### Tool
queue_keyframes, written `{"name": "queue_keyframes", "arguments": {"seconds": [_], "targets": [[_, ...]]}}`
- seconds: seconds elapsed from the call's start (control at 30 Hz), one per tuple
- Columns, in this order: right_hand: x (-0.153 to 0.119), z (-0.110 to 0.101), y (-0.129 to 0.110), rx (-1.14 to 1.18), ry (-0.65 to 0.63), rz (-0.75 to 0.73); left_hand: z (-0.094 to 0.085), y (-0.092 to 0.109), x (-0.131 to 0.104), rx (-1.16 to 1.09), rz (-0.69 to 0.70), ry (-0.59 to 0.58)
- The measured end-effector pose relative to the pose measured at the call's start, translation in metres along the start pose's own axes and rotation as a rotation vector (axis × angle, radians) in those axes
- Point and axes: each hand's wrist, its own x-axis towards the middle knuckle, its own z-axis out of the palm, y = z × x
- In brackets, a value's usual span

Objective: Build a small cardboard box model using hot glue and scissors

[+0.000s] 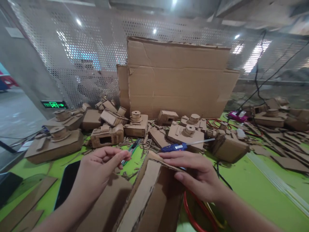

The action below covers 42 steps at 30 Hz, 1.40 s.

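Note:
My right hand (195, 170) grips the far edge of an open cardboard box (142, 199), its thumb on the inner side and its fingers over the outside. The box's near part runs out of the bottom of the view. To its left my left hand (101, 167) is raised with thumb and fingertips pinched together; what is between them, if anything, is too small to make out. Just behind those fingertips lies a green utility knife (134, 148). A blue glue gun (173, 147), a clear glue stick in its rear, rests beyond my right hand.
Several cardboard camera models (107, 135) stand across the back, before a large upright cardboard sheet (178, 80). A black flat device (69, 183) and cardboard strips (31, 199) lie left. Clear glue sticks (277, 183) and a red cable (196, 212) are right.

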Motion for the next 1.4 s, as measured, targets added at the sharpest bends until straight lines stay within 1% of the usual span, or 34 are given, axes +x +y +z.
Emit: {"name": "queue_keyframes", "arguments": {"seconds": [0.17,0.23,0.33,0.43,0.6,0.7,0.8,0.87,0.97,1.03,1.13,1.2,1.3,1.33,1.4], "targets": [[-0.002,0.0,0.001,-0.015,0.009,-0.01,0.0,-0.001,0.001,-0.095,0.026,-0.04],[-0.001,0.001,0.003,-0.017,0.005,-0.022,-0.001,-0.001,0.001,-0.135,0.023,-0.04],[-0.001,0.001,0.005,-0.009,0.002,-0.056,-0.004,-0.002,0.002,-0.104,0.009,-0.031],[-0.001,0.001,0.006,-0.01,0.001,-0.049,-0.004,-0.003,0.002,-0.081,-0.017,-0.051],[-0.002,0.002,0.006,-0.015,0.01,-0.027,-0.001,-0.005,0.002,-0.242,-0.065,-0.098],[-0.002,0.004,0.006,-0.063,0.029,0.024,-0.002,-0.005,0.002,-0.223,-0.066,-0.095],[-0.002,0.007,0.007,-0.101,0.055,0.146,-0.004,-0.005,0.003,-0.109,-0.061,-0.074],[-0.001,0.009,0.007,-0.11,0.072,0.239,-0.003,-0.003,0.002,-0.09,-0.063,-0.088],[0.001,0.011,0.007,-0.121,0.069,0.34,0.0,0.001,-0.002,-0.056,0.021,-0.165],[0.002,0.012,0.006,-0.119,0.059,0.381,0.001,0.003,-0.006,0.052,0.111,-0.256],[0.004,0.014,0.005,-0.11,0.058,0.401,0.001,0.002,-0.009,0.206,0.218,-0.399],[0.004,0.014,0.005,-0.108,0.055,0.394,0.001,-0.001,-0.009,0.25,0.257,-0.446],[0.004,0.015,0.005,-0.104,0.037,0.376,0.003,-0.004,-0.009,0.26,0.227,-0.449],[0.004,0.015,0.005,-0.102,0.032,0.373,0.004,-0.004,-0.009,0.238,0.193,-0.446],[0.005,0.014,0.004,-0.093,0.035,0.373,0.006,-0.004,-0.01,0.128,0.078,-0.439]]}}
